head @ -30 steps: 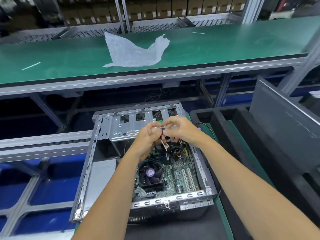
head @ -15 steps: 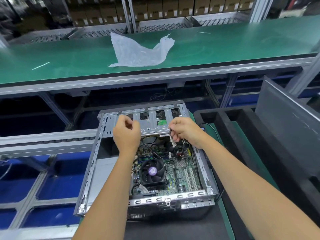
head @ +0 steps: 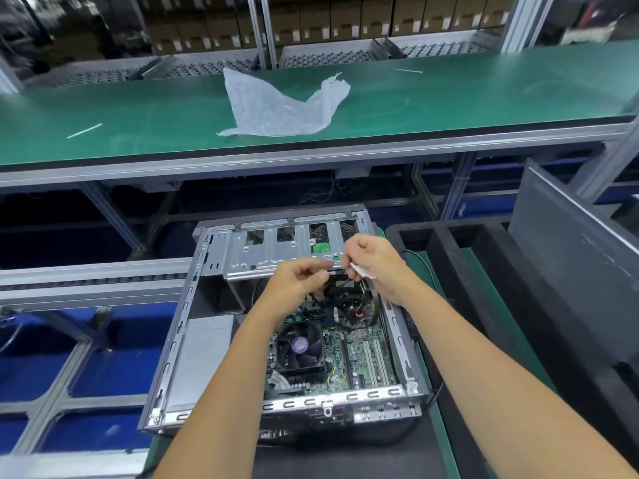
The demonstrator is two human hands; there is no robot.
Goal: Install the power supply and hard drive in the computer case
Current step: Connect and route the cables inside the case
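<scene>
The computer case [head: 287, 323] lies open beneath both hands, left hand [head: 299, 278] pinching black cables [head: 340, 299], right hand [head: 375, 262] gripping a white connector [head: 361, 271], with the green workbench [head: 449, 98] and plastic bag [head: 280, 105] beyond them.

green bench [head: 449, 98] | white bag [head: 276, 108] | grey case [head: 173, 357] | purple fan label [head: 299, 344]

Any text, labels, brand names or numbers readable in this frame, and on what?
None can be read.
Boxes on the back shelf: white labels, blurred.
Purple sticker on the CPU fan: too small.
Motherboard: markings too small.
Green sticker on the drive cage: illegible.
</scene>
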